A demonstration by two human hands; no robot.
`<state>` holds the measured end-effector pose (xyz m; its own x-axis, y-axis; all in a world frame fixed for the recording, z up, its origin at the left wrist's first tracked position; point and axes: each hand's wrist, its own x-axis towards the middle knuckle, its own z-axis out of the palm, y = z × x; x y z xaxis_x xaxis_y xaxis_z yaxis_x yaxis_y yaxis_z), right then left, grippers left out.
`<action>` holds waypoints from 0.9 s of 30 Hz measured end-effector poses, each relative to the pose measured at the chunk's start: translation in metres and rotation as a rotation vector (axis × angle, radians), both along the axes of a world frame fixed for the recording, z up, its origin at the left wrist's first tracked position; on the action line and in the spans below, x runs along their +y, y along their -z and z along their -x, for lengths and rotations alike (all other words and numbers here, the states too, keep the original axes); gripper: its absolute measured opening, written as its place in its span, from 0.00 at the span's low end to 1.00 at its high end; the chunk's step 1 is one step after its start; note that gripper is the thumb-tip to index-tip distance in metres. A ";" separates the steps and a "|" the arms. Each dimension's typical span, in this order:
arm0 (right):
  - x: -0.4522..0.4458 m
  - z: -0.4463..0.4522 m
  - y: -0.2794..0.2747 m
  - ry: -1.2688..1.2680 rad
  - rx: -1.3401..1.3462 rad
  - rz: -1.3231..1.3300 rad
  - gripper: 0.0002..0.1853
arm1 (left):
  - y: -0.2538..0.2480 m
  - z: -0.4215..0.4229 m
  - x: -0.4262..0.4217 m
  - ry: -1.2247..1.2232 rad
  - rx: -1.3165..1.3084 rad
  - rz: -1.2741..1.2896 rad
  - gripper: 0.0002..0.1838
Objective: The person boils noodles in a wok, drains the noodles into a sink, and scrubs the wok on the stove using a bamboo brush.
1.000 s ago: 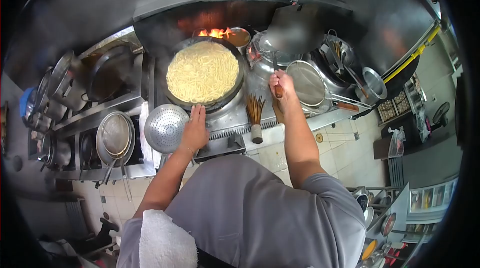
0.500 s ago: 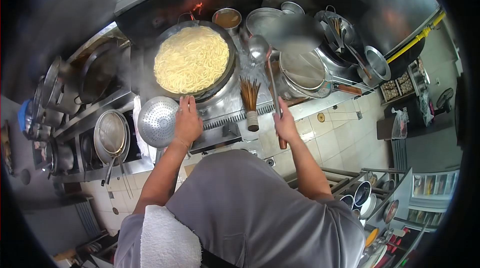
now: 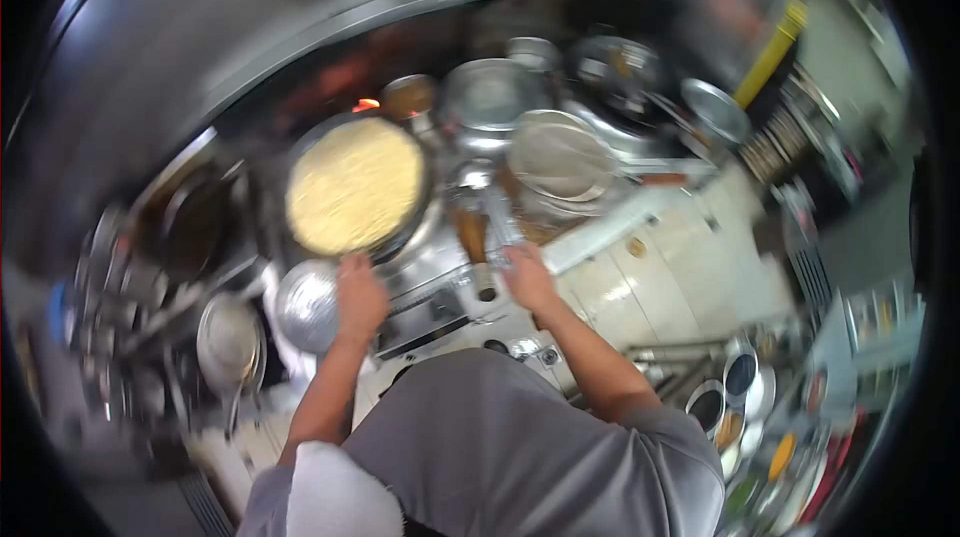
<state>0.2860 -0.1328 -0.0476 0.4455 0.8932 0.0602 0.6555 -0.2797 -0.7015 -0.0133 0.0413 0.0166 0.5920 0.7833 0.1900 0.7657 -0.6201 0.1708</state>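
Yellow noodles (image 3: 355,187) fill a wide dark wok (image 3: 424,199) on the stove, left of centre. At the wok's front rim is my left hand (image 3: 361,297), its fingertips at the edge. Blur hides whether those fingers grip. Just left of it lies a round perforated metal skimmer (image 3: 305,309). My right hand (image 3: 529,277) is closed around the handle of a long ladle (image 3: 500,217), whose bowl end is smeared near the middle of the stove. Between my hands, closer to the right one, stands a bamboo wok brush (image 3: 484,284).
A pot with a mesh strainer (image 3: 565,162) stands right of the ladle, a large round pan (image 3: 495,97) behind it. Flame (image 3: 366,105) shows behind the wok. More strainers (image 3: 228,339) lie at left. Shelves with bowls (image 3: 735,387) are at lower right.
The whole view has swung and blurred, so the stove sits lower and slightly left. Both hands keep about the same place relative to the wok and pots.
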 end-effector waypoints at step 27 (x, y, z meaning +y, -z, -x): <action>-0.411 0.424 0.012 0.996 0.295 0.314 0.19 | -0.067 -0.010 0.057 0.921 0.215 -0.253 0.15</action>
